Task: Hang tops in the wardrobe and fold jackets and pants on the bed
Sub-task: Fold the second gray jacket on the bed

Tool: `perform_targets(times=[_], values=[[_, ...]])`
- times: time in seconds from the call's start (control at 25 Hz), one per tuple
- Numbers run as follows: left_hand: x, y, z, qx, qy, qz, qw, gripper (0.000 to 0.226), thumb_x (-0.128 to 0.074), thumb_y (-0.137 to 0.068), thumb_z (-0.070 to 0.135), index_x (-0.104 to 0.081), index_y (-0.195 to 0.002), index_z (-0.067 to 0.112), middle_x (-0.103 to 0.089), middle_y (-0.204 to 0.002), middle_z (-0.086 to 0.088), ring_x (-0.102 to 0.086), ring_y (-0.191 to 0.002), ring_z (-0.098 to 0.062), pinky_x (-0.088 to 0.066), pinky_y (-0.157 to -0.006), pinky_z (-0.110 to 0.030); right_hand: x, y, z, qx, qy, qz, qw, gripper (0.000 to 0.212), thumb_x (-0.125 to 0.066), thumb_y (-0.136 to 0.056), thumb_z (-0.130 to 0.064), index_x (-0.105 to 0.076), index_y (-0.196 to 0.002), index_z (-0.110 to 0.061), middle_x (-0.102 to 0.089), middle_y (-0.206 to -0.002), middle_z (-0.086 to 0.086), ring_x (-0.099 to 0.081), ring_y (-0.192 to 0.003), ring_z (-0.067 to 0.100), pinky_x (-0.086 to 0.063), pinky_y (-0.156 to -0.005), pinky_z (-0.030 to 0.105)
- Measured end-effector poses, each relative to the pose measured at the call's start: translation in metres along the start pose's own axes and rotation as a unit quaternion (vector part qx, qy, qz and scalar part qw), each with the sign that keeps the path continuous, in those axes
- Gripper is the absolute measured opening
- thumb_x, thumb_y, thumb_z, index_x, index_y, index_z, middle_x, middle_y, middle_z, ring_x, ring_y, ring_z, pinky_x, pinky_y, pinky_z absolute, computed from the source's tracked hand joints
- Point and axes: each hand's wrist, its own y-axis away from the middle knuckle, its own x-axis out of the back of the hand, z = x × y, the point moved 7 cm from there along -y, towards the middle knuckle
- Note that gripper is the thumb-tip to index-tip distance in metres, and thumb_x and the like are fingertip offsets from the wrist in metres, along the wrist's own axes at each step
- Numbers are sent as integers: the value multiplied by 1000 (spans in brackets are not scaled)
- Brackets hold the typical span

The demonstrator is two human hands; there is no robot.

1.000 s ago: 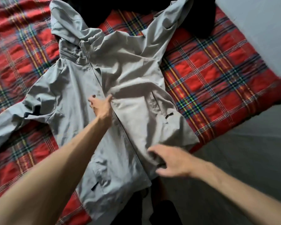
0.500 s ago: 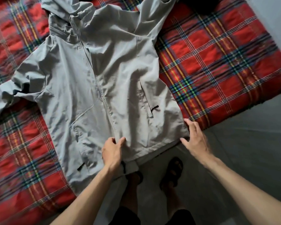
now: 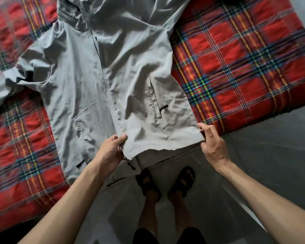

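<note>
A light grey hooded jacket [image 3: 88, 71] lies front-up across the bed, its hem hanging over the bed's near corner. My left hand [image 3: 111, 150] pinches the hem beside the zip, thumb on top of the cloth. My right hand [image 3: 212, 140] pinches the hem's right corner between thumb and fingers. The right front panel is lifted slightly off the bed between both hands. One sleeve trails off to the left edge; the hood and other sleeve run out of the top of the view.
The bed carries a red tartan blanket [image 3: 245, 55] on both sides of the jacket. Grey tiled floor [image 3: 271, 155] lies to the right and below. My feet in dark sandals [image 3: 165, 180] stand at the bed's corner, under the hem.
My left hand slid down from the jacket's chest to the hem, my right hand moved to the hem's right corner, and both now pinch and lift the right panel's lower edge.
</note>
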Motion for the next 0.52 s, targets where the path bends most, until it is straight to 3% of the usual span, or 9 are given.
perform_targets(times=[0.08, 0.16, 0.24, 0.32, 0.4, 0.52], values=[[5, -3, -13, -9, -30, -24, 999, 19, -54, -96, 7, -58, -115, 4, -70, -95, -9, -68, -72, -16, -55, -56, -28, 11, 3, 11, -34, -44, 56, 997, 58, -45, -68, 7, -55, -119, -19, -68, -95, 7, -63, -69, 32, -44, -56, 29], [7, 0, -37, -6, -77, -44, 996, 8, -57, -95, 10, -58, -103, 9, -56, -76, -7, -53, -55, -11, -46, -47, -22, 18, 17, 32, -129, -126, 96, 979, 52, -40, -70, 8, -60, -112, -13, -66, -87, 3, -62, -71, 26, -37, -59, 24], [11, 3, -61, 8, -136, -37, 990, 6, -55, -97, 9, -54, -92, 13, -39, -68, -6, -40, -50, -8, -40, -47, -21, 8, 29, 51, -248, -196, 47, 948, 45, -43, -80, 9, -58, -112, -19, -65, -93, -1, -63, -79, 24, -40, -59, 19], [21, -4, -75, -1, -185, 2, 983, 8, -55, -98, 11, -56, -91, 15, -46, -77, -12, -48, -60, -14, -44, -58, -28, -14, 39, 61, -312, -241, -34, 918, 50, -48, -82, 11, -53, -114, -28, -62, -99, -1, -62, -89, 24, -47, -71, 23], [25, -9, -75, -19, -195, 33, 980, 6, -56, -98, 15, -57, -92, 16, -58, -84, -14, -56, -72, -24, -47, -67, -36, -20, 39, 63, -343, -276, -25, 898, 45, -50, -82, 6, -53, -112, -29, -65, -105, 6, -61, -92, 22, -48, -80, 36], [21, -8, -65, -67, -182, 50, 980, 4, -56, -98, 13, -58, -98, 9, -71, -88, -10, -67, -73, -26, -54, -68, -39, -16, 27, 58, -345, -248, -20, 905, 27, -66, -88, -15, -56, -112, -21, -64, -101, 4, -58, -88, 19, -44, -78, 33]])
